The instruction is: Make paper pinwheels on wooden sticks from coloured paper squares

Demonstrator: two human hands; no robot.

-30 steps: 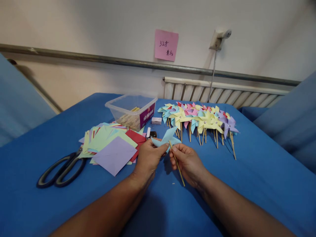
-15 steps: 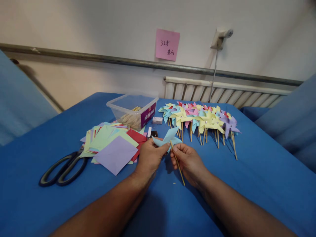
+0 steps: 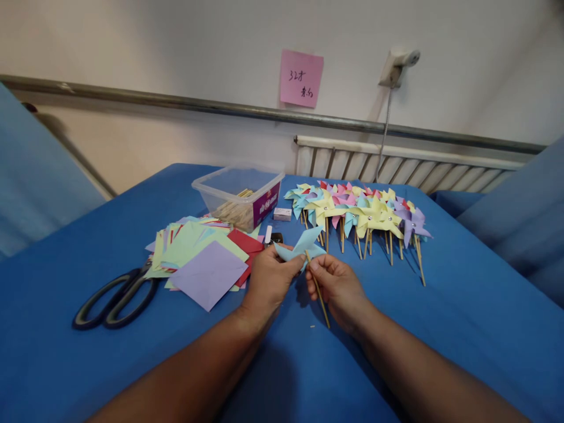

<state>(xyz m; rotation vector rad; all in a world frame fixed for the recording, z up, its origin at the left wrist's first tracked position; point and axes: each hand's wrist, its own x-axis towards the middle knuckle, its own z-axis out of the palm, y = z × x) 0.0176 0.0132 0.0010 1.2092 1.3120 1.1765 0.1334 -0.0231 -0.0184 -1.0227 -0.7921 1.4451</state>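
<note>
A light blue paper pinwheel (image 3: 307, 239) is pinched in my left hand (image 3: 269, 276), with several folded blades showing above the fingers. My right hand (image 3: 335, 288) grips a thin wooden stick (image 3: 322, 302) near its upper part. The stick's top end lies against the pinwheel's middle, and its lower end slants down toward me. Whether a pin joins the two cannot be seen behind my fingers. Just beyond my left hand are a small dark object (image 3: 276, 238) and a white piece (image 3: 268, 234).
Coloured paper squares (image 3: 209, 273) are piled at left, beside black-handled scissors (image 3: 117, 296). Behind them stands a clear plastic tub (image 3: 211, 194) of sticks, with a small box (image 3: 282, 214) beside it. Several pinwheels on sticks (image 3: 370, 217) lie at right on the blue cloth (image 3: 462, 329).
The whole view has shifted slightly. My hands keep nearly the same hold on the pinwheel and stick, and the other things stay in place.
</note>
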